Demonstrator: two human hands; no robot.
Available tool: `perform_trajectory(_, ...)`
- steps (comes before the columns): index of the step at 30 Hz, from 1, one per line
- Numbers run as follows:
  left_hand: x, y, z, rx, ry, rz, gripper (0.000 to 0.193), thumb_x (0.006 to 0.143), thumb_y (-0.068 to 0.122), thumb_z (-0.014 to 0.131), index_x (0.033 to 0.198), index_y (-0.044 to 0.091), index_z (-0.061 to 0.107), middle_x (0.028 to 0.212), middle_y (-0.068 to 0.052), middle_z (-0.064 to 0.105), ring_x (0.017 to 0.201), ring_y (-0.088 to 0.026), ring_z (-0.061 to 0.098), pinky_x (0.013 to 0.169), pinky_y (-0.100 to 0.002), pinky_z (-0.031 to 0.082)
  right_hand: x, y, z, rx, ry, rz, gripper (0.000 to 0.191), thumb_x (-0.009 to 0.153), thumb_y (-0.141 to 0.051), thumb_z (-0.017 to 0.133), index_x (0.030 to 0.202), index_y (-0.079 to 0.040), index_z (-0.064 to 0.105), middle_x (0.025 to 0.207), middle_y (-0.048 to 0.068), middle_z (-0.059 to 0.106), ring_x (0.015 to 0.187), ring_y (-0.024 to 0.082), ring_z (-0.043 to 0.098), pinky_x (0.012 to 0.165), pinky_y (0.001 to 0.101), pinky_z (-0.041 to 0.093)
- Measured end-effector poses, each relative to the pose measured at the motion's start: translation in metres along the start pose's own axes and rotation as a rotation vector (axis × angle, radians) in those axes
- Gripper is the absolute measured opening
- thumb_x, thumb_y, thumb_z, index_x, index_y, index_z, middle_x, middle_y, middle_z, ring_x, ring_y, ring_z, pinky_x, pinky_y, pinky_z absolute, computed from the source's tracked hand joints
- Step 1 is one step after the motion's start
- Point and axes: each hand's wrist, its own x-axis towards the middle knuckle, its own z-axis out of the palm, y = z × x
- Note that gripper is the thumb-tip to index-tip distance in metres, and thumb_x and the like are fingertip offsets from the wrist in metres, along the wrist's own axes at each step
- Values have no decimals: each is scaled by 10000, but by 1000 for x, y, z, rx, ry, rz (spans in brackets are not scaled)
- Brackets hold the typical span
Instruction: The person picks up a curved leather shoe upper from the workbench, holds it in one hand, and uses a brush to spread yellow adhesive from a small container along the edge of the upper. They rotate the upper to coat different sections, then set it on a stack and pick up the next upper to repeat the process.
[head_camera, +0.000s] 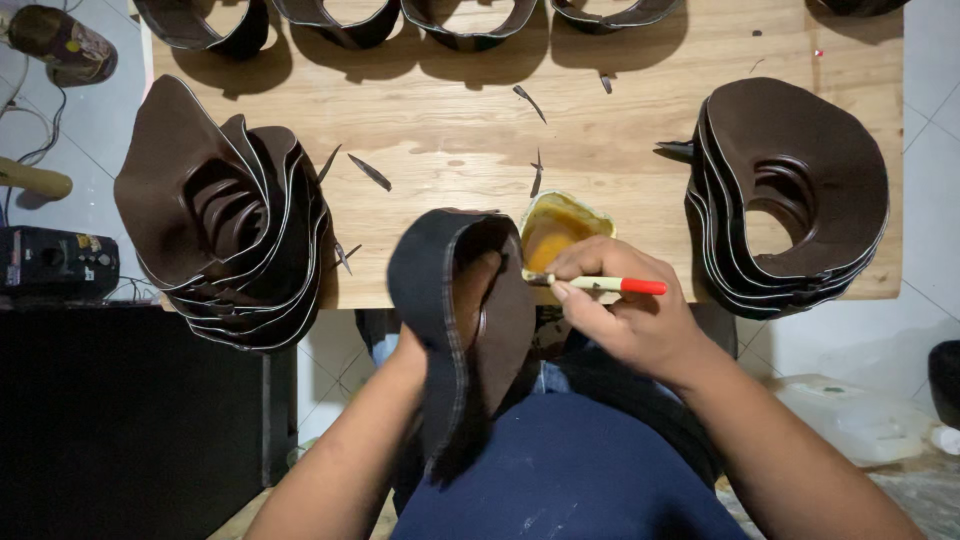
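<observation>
My left hand (478, 292) holds a curved dark brown leather piece (440, 300) upright over my lap, fingers tucked inside its fold. My right hand (625, 315) grips a small brush with a cream and red handle (615, 285). The brush tip rests at the edge of a small open tub of yellow-orange glue (560, 232), which stands at the near edge of the wooden table (460, 140).
A stack of brown leather pieces (225, 215) lies at the table's left, another stack (790, 195) at its right. Several more pieces (340, 20) line the far edge. Thin leather scraps (368, 172) dot the tabletop. A black box (55, 262) sits left, a plastic container (860, 418) on the floor right.
</observation>
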Motion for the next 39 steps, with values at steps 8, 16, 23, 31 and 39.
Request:
perform_trajectory(8,5,9,16,-1745,210,-1079,182,1031,87,595,1127,-59,647,1037,-149,718,924,-229,710,808,-337,578,10,4,-6,95,88,30,161,957,-51,694,1096,10,643,1128,138,717,1039,185,681,928,310,549)
perform_trajectory(16,7,12,18,-1593,224,-963,304,928,3,565,1231,18,586,1083,-89,685,965,-178,713,823,-316,608,19,0,0,251,131,35,185,977,1,672,1160,16,652,1197,127,717,1107,167,679,980,297,546)
perform_trajectory(23,0,5,22,-1426,185,-993,187,1033,20,641,1205,-25,583,1000,-107,603,815,-178,591,664,-294,504,28,0,-2,73,62,5,137,958,-34,696,1084,15,675,1104,122,736,1040,176,698,930,302,554)
perform_trajectory(31,-6,7,0,-1591,-72,-888,348,1177,215,664,1257,-117,598,1076,-178,642,890,-246,635,745,-359,529,19,21,-19,-38,94,138,197,973,-142,659,1129,-28,694,1148,91,721,1054,166,675,935,323,547)
perform_trajectory(39,-26,-1,-8,-1565,-201,-985,451,872,-16,675,1307,-18,557,1170,-144,676,1042,-236,688,926,-393,577,10,60,-15,53,259,259,251,1062,-240,647,1199,-30,634,1353,112,600,1191,178,601,1050,317,470)
